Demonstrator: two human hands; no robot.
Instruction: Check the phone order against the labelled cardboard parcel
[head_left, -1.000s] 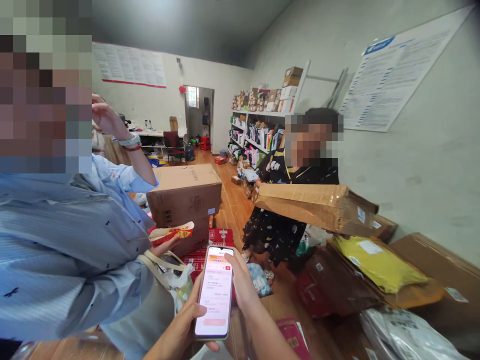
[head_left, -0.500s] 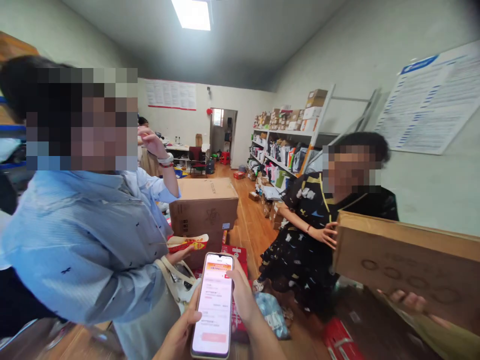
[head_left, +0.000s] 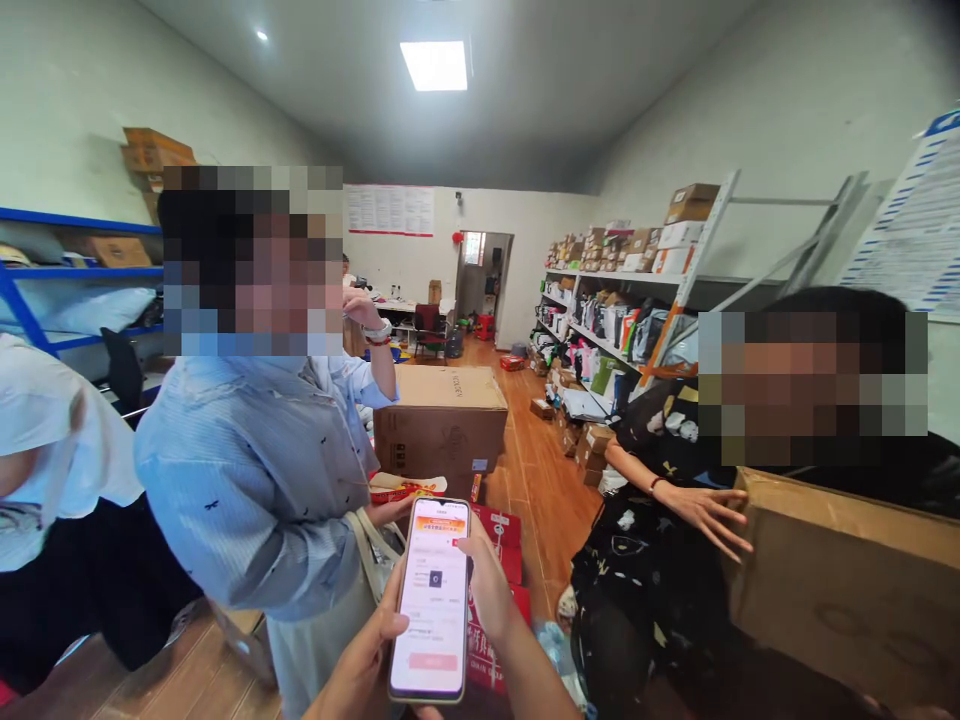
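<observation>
A lit smartphone point(head_left: 431, 625) is upright between my two hands at the bottom centre. My left hand point(head_left: 373, 640) grips its left edge, the thumb lying over the lower part of the screen. Along the right edge my right hand point(head_left: 491, 590) holds it too, with the thumb on the upper right of the screen. A small dark square shows in the middle of the pale page, under an orange banner. Just beyond the phone, a person in a light blue shirt point(head_left: 247, 480) holds a red and yellow paper food tray point(head_left: 405, 487).
On the right, a person in a dark patterned dress point(head_left: 622, 590) holds a large cardboard box point(head_left: 847, 590). Another big carton point(head_left: 442, 425) stands ahead, with red boxes point(head_left: 499, 545) on the floor. Shelves of parcels point(head_left: 615, 270) line the right wall. Someone in white point(head_left: 60, 440) is at left.
The view has swung left. A small dark square has appeared on the phone screen. The person on the right is closer with the box. Both my hands keep their hold.
</observation>
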